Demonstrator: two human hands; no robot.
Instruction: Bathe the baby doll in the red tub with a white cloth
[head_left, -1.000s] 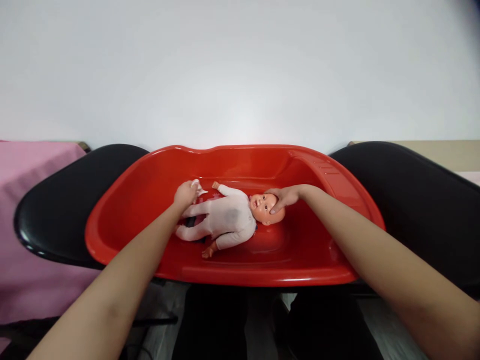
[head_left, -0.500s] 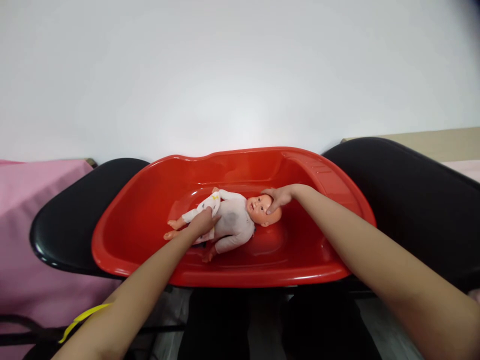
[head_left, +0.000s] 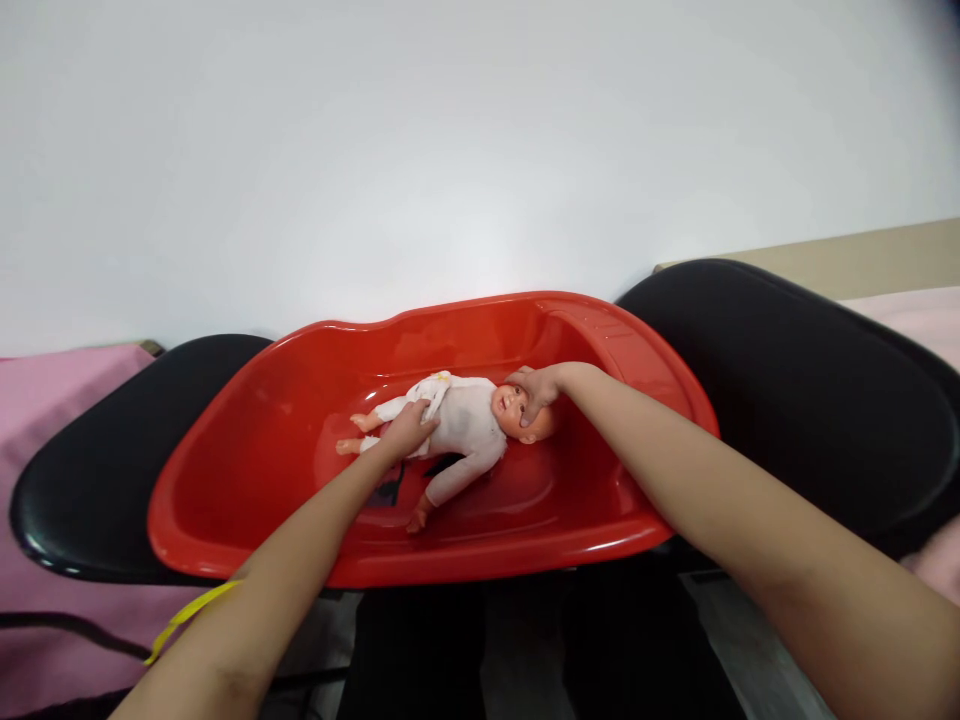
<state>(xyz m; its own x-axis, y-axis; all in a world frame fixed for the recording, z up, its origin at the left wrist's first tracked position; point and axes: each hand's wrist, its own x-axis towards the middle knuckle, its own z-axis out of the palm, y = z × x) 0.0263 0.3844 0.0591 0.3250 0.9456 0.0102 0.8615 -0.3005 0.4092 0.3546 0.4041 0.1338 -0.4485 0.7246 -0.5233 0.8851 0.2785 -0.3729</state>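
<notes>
Doll (head_left: 461,415): flat on its back in the red tub (head_left: 240,480), head over to the right, bare feet pointing left, near arm slanting out towards the front rim.
Right hand (head_left: 541,388): right there on the doll's head, fingers curved around the far side, thumb down across the front, a firm-looking clasp.
Left hand (head_left: 409,430): in at the waist, fingers drawn narrow, holding the white cloth (head_left: 427,390) against the body.
White cloth: folded across hips and upper legs, a little yellow mark at its far edge.
Doll's suit: white, close-fitting, a grey patch on the middle of the chest.
Either side: one black panel (head_left: 135,470) left, another black panel (head_left: 795,400) right, and pink fabric (head_left: 67,400) beyond the left one.
Behind: white wall (head_left: 450,150), filling the upper view.
</notes>
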